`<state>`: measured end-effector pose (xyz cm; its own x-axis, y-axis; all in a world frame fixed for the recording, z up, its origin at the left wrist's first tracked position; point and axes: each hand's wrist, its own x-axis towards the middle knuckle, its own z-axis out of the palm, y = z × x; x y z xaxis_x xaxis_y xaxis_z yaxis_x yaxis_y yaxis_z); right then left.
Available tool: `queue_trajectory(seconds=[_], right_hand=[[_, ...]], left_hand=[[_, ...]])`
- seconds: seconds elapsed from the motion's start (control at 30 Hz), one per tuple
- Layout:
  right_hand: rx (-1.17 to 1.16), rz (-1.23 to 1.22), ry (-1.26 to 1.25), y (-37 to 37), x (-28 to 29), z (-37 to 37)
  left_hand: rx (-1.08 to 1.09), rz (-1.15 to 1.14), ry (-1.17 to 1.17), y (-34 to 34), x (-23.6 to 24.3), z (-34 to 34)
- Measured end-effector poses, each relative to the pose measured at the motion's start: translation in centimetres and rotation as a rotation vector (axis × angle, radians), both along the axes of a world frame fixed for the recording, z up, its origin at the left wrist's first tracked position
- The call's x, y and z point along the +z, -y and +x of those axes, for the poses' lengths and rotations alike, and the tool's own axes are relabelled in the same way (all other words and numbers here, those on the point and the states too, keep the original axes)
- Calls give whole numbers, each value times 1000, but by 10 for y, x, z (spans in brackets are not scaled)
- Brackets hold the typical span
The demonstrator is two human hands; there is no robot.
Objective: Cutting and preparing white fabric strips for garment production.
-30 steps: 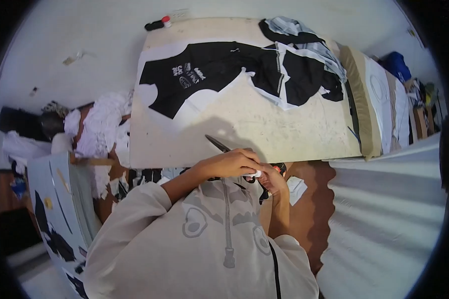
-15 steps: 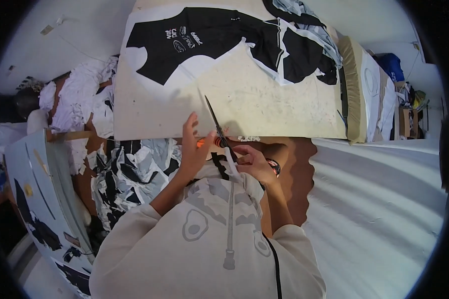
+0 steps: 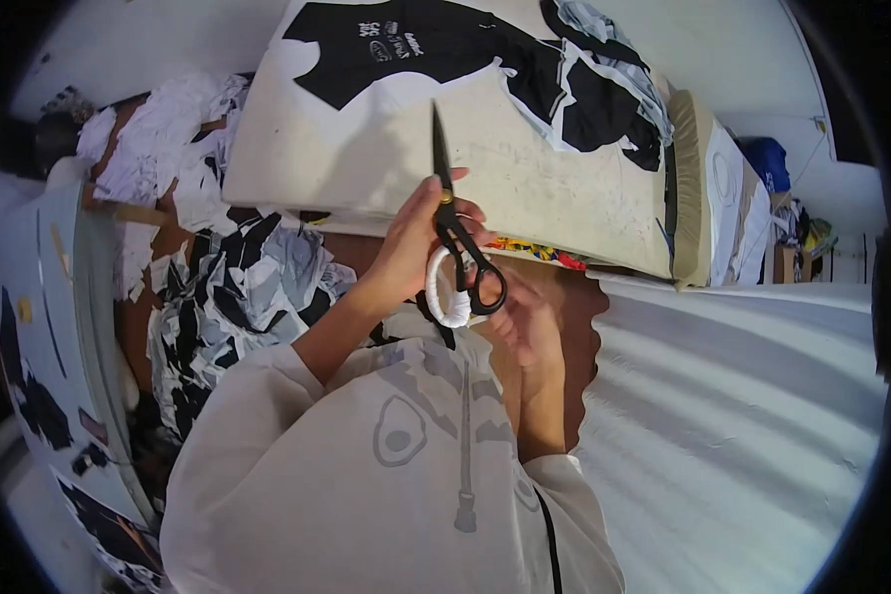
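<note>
A pair of black-handled scissors (image 3: 449, 220) is held upright before me, blades together and tip up, with one finger loop wrapped in white. My left hand (image 3: 406, 247) is closed round them near the pivot. Just right of the finger loops is my right hand (image 3: 533, 329), its fingers loosely bent and apart, a little blurred, holding nothing I can see. Beyond the blades, black cut fabric with white prints (image 3: 386, 45) lies on white material across the table (image 3: 554, 203).
More black, white and grey fabric (image 3: 604, 99) is heaped at the table's far right. Black, white and grey scraps (image 3: 238, 307) fill the floor at left, below a white pile (image 3: 168, 139). A pale cabinet (image 3: 64, 327) stands far left; white cloth (image 3: 723, 396) spreads at right.
The scissors have risen and moved forward, over the table's near edge. My left hand, open before, has closed round them. My right hand has come off the handles and moved right.
</note>
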<state>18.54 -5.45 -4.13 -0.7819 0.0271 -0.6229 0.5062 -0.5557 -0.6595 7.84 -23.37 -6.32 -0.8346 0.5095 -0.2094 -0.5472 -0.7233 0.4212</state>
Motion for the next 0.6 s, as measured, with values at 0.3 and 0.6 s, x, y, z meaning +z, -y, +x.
queue_trajectory(seconds=[0.3, 0.6], right_hand=[[240, -702, -153, 33, -37, 110], [309, -1324, 16, 141, -34, 189]], left_hand=[[-86, -204, 65, 22, 7, 128], [-187, -462, 81, 130, 10, 245]])
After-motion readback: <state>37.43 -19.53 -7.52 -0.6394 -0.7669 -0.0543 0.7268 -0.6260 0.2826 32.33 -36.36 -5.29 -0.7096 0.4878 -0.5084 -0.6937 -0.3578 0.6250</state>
